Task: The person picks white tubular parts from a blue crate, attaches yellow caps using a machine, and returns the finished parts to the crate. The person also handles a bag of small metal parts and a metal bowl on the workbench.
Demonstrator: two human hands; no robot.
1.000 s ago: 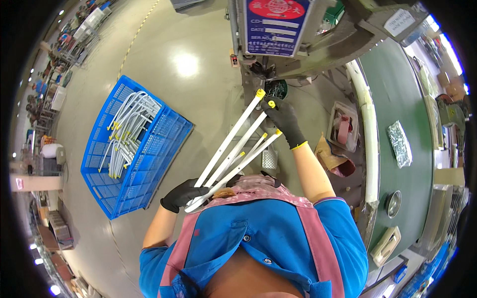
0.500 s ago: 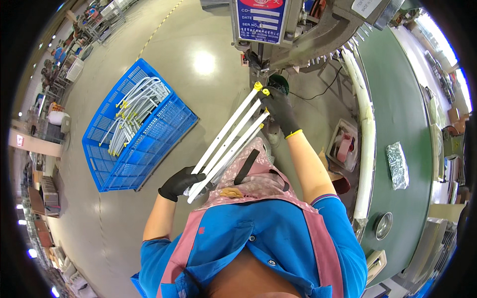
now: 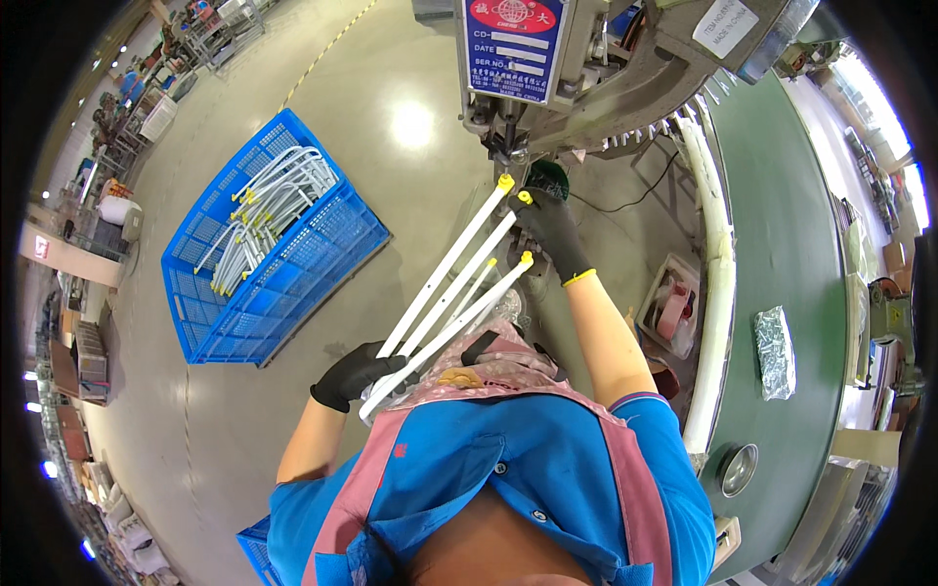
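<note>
Several white metal tubes with yellow end caps slant up from the front of my apron. In a black glove, my left hand is closed around their lower ends. My right hand, also gloved, grips one tube near its yellow cap. Left of it, another tube's yellow cap sits just under the tooling of a grey machine; whether they touch I cannot tell. Two lower tubes fan out toward me, with a gap below the upper pair. My right fingertips are partly hidden behind the tubes.
A blue plastic crate on the left floor holds similar tubes. To the right runs a green-topped bench with a silvery plastic-wrapped packet and a round metal bowl. A bin stands beside the bench.
The lower tubes have swung down and apart from the upper two, their caps now lower. Both hands keep their grip in nearly the same places. The view has shifted slightly.
</note>
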